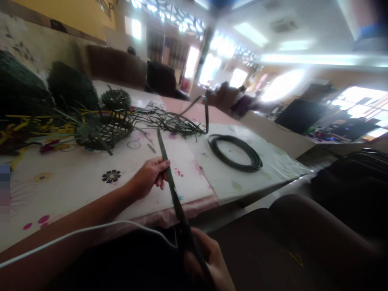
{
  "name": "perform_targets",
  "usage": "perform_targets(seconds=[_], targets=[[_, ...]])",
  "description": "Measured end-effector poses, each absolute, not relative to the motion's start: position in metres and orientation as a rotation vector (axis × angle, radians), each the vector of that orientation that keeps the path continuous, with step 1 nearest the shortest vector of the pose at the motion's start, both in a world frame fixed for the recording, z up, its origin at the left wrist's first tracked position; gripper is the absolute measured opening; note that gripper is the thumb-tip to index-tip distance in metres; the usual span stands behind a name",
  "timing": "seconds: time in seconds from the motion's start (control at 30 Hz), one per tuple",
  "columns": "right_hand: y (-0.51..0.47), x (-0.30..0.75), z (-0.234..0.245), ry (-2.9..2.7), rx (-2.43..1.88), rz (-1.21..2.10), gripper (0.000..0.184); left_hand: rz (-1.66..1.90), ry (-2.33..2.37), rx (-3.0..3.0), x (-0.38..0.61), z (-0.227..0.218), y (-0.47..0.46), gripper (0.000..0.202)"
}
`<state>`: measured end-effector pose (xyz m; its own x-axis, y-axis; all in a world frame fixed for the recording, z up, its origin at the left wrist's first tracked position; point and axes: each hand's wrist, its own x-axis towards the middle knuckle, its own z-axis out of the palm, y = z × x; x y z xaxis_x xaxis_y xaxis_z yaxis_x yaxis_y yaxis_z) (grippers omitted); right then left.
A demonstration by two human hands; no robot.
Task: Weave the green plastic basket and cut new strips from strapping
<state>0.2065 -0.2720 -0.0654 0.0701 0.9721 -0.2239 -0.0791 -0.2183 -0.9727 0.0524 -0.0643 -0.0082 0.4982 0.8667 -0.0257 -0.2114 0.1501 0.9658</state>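
A long, flat dark green strip (170, 180) runs from above the table down towards my lap. My left hand (151, 176) pinches its upper part between thumb and fingers, just above the flowered tablecloth, and the free end sticks up past the fingertips. Lower down, in front of the table edge, my right hand (212, 258) is closed around the strip's dark lower part. Shadow and blur there hide whether a tool is also in that hand. A coil of dark green strip (236, 165) lies on the table to the right of my left hand.
A woven open-mesh green basket (106, 131) and a smaller woven piece (116, 99) lie among loose green strips (182, 124) and yellow strips (36, 127). Dark green bundles (71, 85) stand behind. A white cable (100, 224) crosses my left forearm. A brown chair (315, 226) stands at right.
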Motion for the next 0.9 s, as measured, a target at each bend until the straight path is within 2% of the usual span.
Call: perform_targets(seconds=[0.2, 0.5, 0.9], targets=[[-0.271, 0.204, -0.057, -0.947, -1.313, 1.392, 0.062, 0.82, 0.687, 1.148, 0.054, -0.01, -0.067, 0.025], [-0.266, 0.197, -0.07, -1.005, -1.309, 1.266, 0.049, 0.879, 0.701, 1.196, 0.057, -0.017, -0.072, 0.024], [-0.272, 0.181, -0.068, -0.947, -1.346, 1.153, 0.052, 0.912, 0.715, 1.242, 0.059, -0.016, -0.076, 0.023]])
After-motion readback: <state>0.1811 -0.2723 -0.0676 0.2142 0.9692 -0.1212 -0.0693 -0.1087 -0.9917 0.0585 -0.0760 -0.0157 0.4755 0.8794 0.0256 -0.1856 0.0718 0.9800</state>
